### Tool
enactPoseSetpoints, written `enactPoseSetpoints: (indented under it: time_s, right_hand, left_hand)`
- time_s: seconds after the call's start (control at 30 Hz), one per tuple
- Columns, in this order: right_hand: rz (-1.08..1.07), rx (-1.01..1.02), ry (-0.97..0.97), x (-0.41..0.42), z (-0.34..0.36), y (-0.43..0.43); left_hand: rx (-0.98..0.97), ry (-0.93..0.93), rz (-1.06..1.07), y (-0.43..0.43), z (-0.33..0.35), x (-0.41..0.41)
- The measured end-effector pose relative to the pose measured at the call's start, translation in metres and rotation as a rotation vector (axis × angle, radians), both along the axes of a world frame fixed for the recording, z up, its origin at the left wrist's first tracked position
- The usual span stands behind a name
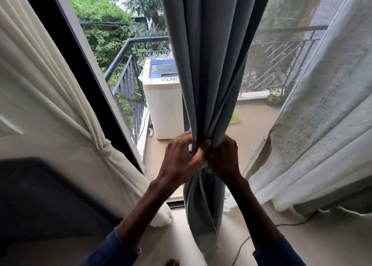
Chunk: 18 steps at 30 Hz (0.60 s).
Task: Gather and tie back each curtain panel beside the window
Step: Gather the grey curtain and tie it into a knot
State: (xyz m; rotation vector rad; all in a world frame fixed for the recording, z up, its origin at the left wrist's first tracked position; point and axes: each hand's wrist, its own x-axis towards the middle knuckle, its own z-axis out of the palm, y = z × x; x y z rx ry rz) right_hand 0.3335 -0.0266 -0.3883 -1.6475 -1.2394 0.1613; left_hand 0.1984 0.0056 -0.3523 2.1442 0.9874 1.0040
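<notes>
Both hands meet on the grey-blue curtain panel point(209, 68), which hangs bunched into tight folds in the middle of the window. The right hand point(223, 157) is wrapped around the gathered fabric from the right, fingers closed on it. The left hand point(181, 155) pinches at the same spot from the left, fingertips curled in; there looks to be a pale tie strip point(204, 164) between the hands, though it's mostly hidden. On the left, a cream curtain point(60, 96) is already cinched with a knot. A sheer curtain point(322, 124) hangs loose on the right. Outside on the balcony, a washing machine point(161, 96) stands near the railing point(128, 78).
</notes>
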Motion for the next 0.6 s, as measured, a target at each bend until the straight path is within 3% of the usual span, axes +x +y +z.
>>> enactPoseSetpoints:
  time_s: [0.1,0.2,0.33,0.47,0.6]
  right_hand:
    - [0.124,-0.111,-0.07,0.005,0.001,-0.004]
    - [0.271,-0.173,-0.103,0.011,0.005,-0.01]
    - [0.545,-0.146,0.051,0.017,0.011,-0.015]
    - [0.585,-0.165,0.029,0.027,0.017,-0.026]
    - [0.656,-0.236,0.169,0.052,0.008,-0.033]
  left_hand:
    - [-0.15,-0.006,0.091,-0.002,0.003,0.002]
    - [-0.316,-0.044,0.03,-0.009,0.017,0.007]
    - [-0.163,0.101,0.114,-0.011,0.031,0.027]
    - [-0.06,0.116,0.221,0.005,0.027,0.042]
    - [0.034,0.115,0.16,0.02,0.017,0.045]
